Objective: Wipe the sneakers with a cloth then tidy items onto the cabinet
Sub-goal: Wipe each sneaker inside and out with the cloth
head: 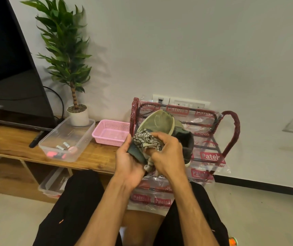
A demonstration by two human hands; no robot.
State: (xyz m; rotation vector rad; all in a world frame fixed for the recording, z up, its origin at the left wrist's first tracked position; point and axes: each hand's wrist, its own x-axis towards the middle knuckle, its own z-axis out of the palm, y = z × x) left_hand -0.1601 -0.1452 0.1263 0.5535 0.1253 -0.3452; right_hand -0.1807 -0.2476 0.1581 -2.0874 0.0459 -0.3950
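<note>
A dark green sneaker (160, 121) is held up in front of me, its pale dirty sole turned toward the camera. My left hand (127, 162) grips the sneaker from below, at its dark end. My right hand (167, 153) is closed on a patterned beige-and-black cloth (146, 142) and presses it against the shoe. The low wooden cabinet (18, 141) runs along the left side. Most of the shoe's upper is hidden behind my hands and the cloth.
A red metal shoe rack (230, 132) wrapped in printed plastic stands behind the shoe. On the cabinet sit a pink basket (110, 137), a clear plastic tub (82, 137) holding small items, a potted plant (78, 114), a black marker (36, 140) and a TV (9, 68).
</note>
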